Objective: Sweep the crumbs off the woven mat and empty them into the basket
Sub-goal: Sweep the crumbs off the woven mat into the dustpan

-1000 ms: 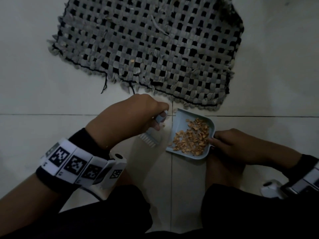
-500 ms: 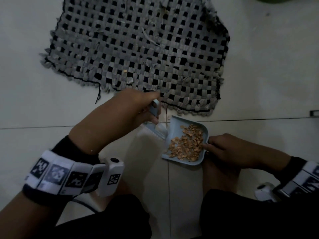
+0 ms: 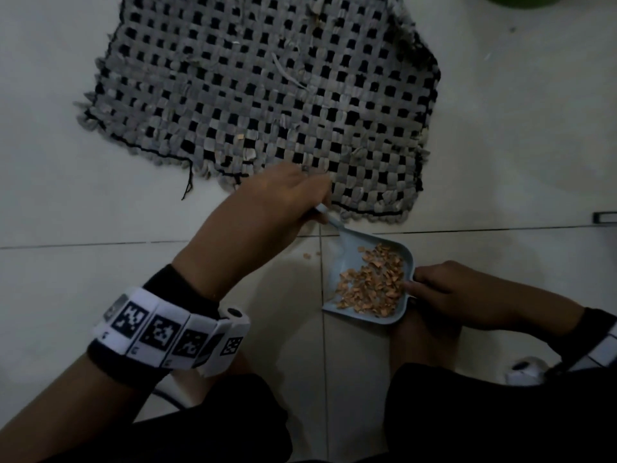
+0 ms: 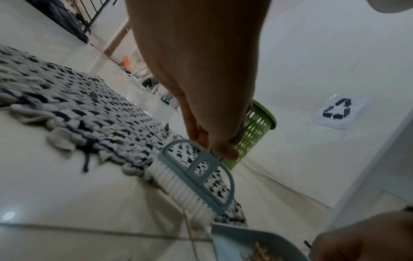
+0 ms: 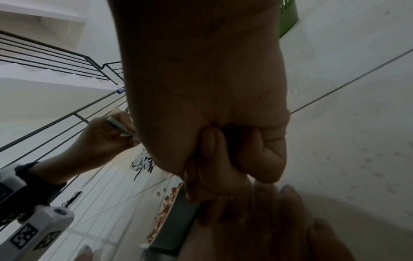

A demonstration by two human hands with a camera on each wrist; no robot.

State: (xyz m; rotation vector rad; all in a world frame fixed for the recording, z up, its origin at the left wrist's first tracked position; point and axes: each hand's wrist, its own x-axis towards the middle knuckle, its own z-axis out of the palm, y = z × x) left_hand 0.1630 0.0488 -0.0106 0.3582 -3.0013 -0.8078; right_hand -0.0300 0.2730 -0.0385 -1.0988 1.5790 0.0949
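A grey and black woven mat (image 3: 267,95) lies on the white tiled floor, with a few pale scraps on its weave. My left hand (image 3: 287,198) grips the handle of a small blue brush (image 4: 196,178), whose white bristles hang by the mat's near edge (image 4: 134,169). A light blue dustpan (image 3: 354,248) sits on the floor before the mat, holding a heap of orange crumbs (image 3: 374,282). My right hand (image 3: 444,289) grips the pan's back rim. A few crumbs (image 3: 309,254) lie on the tile left of the pan. The green perforated basket (image 4: 254,134) stands beyond the mat.
My knees in dark clothing fill the bottom of the head view, and my bare foot (image 5: 279,220) lies under the right hand. A recycling sign (image 4: 337,111) is stuck on the wall behind the basket. A stair railing (image 5: 55,58) rises at the left.
My left hand has lifted the brush from the floor left of the dustpan and carried it forward to the mat's near edge. The right hand stays on the pan.
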